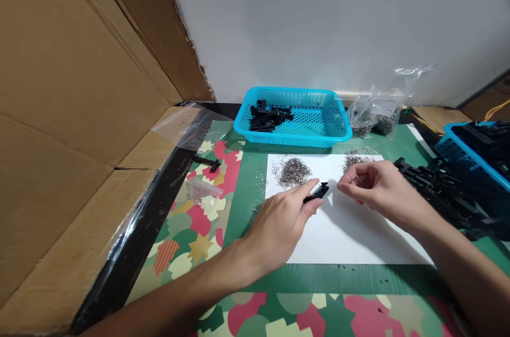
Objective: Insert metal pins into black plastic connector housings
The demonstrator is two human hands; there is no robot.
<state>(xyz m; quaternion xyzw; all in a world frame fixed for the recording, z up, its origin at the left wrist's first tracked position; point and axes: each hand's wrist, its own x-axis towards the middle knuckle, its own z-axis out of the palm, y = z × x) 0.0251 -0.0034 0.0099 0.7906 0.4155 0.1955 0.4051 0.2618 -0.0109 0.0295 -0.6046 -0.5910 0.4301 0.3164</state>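
Observation:
My left hand [285, 220] grips a small black plastic part [317, 193] between thumb and fingers, over a sheet of white paper [338, 241]. Just right of that part, my right hand [372, 185] is closed in a pinch, thumb against forefinger. Whatever lies between those fingertips is too small to make out. Beyond my left hand sits a pile of tiny metal pieces [294, 172] on the paper. A second pile of such pieces [354, 159] lies behind my right hand, which partly covers it.
A blue basket [290, 138] at the back holds several black parts. Clear bags of metal pieces [382, 119] stand beside it. Black parts [442, 193] are heaped at right by another blue basket [446, 148]. A lone black part [209, 163] lies left; cardboard [71, 114] walls that side.

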